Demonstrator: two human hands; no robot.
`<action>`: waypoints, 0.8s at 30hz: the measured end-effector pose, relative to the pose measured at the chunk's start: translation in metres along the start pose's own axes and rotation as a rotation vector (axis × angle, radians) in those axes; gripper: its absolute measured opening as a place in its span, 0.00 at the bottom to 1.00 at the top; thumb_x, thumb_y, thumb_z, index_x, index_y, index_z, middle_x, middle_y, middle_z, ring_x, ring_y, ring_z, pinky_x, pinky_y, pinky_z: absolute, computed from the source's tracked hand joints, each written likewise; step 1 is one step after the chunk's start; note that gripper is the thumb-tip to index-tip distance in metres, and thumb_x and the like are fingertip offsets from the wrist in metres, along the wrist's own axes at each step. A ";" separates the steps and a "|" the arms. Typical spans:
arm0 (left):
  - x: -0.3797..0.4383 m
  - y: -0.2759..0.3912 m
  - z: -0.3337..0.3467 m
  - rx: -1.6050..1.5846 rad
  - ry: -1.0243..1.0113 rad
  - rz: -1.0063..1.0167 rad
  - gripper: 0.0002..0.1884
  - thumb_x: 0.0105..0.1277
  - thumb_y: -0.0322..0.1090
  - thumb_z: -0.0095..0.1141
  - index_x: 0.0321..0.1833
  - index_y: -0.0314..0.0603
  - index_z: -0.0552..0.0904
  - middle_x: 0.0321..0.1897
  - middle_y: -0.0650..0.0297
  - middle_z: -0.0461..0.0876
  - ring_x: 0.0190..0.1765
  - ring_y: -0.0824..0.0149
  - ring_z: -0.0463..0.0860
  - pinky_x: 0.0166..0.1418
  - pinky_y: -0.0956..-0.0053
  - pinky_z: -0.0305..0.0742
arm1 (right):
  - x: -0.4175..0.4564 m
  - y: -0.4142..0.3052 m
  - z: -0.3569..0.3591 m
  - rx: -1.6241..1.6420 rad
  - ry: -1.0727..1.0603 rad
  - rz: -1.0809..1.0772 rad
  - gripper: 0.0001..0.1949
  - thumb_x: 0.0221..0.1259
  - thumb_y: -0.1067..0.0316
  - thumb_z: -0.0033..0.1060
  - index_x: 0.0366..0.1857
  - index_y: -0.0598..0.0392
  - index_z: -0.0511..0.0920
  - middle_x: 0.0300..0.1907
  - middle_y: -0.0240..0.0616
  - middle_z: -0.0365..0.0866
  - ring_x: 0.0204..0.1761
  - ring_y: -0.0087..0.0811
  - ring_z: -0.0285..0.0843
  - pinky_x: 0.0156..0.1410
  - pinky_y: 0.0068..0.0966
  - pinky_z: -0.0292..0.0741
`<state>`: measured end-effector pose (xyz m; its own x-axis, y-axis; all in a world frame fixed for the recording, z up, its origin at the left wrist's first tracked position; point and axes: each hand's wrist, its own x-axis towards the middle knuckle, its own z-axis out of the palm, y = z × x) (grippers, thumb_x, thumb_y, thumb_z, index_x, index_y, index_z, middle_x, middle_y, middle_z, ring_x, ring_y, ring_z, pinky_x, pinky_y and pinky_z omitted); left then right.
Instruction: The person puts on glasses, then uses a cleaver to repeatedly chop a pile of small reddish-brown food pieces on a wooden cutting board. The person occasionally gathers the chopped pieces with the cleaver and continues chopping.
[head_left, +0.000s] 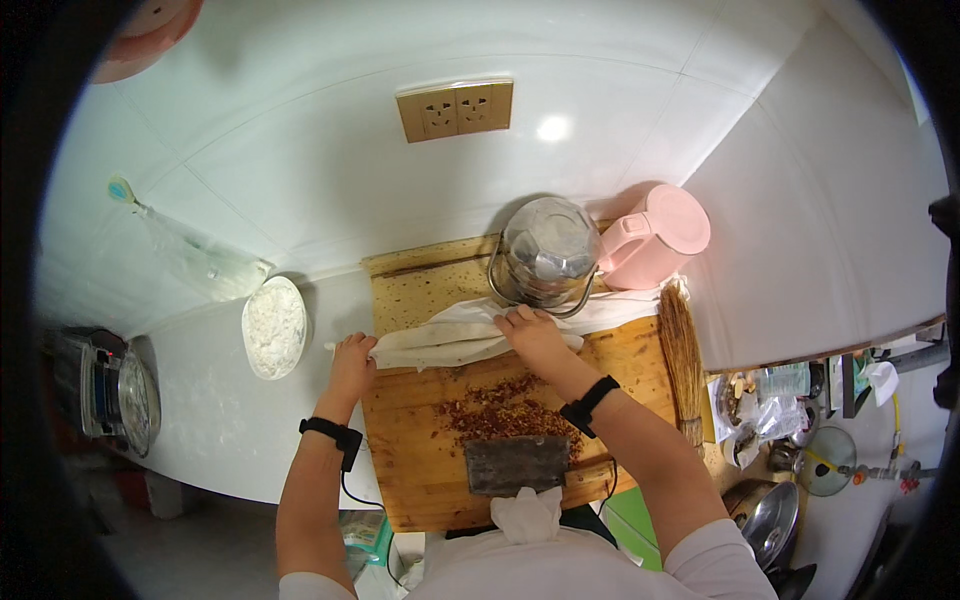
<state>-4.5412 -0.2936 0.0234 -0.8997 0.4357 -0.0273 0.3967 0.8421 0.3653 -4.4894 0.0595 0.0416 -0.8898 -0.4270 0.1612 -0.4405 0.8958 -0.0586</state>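
A long white cloth (442, 337) lies bunched across the back of a wooden chopping board (412, 420). My left hand (354, 361) grips its left end near the board's edge. Over the cloth's middle, my right hand (529, 335) has its fingers closed on the fabric, just in front of a clear container with a metal handle (551, 244). Chopped reddish-brown bits (499, 412) are spread on the board below the cloth. A cleaver (517, 463) lies flat at their near side, its wooden handle (589, 478) pointing right.
A pink electric kettle (656, 236) stands at the back right, with a straw brush (680, 352) along the board's right side. On the left are a bowl of white powder (275, 328) and a scale (101, 390). A pot with a lid (772, 517) sits lower right.
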 end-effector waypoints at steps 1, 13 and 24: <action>-0.001 -0.014 0.012 0.008 -0.036 -0.028 0.20 0.47 0.19 0.51 0.46 0.38 0.80 0.42 0.52 0.76 0.50 0.48 0.73 0.55 0.56 0.67 | 0.001 -0.003 0.004 -0.009 -0.012 -0.001 0.20 0.49 0.71 0.57 0.51 0.55 0.76 0.45 0.34 0.79 0.54 0.32 0.71 0.54 0.29 0.74; 0.007 0.020 0.019 -0.042 -0.062 -0.107 0.40 0.47 0.23 0.53 0.71 0.46 0.64 0.68 0.48 0.60 0.71 0.47 0.57 0.76 0.51 0.41 | -0.102 0.075 -0.055 0.353 0.104 0.374 0.15 0.54 0.72 0.59 0.47 0.56 0.79 0.48 0.41 0.79 0.51 0.44 0.75 0.57 0.35 0.74; 0.053 0.141 0.046 0.005 -0.183 0.209 0.38 0.59 0.46 0.60 0.72 0.48 0.62 0.73 0.55 0.56 0.76 0.50 0.51 0.78 0.51 0.40 | -0.246 0.118 -0.030 -0.105 -0.149 1.038 0.47 0.51 0.54 0.70 0.74 0.50 0.50 0.73 0.52 0.48 0.69 0.51 0.54 0.70 0.44 0.58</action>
<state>-4.5249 -0.1369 0.0311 -0.7502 0.6502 -0.1196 0.5718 0.7290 0.3763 -4.3194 0.2738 0.0248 -0.8335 0.5509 -0.0424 0.5518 0.8339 -0.0113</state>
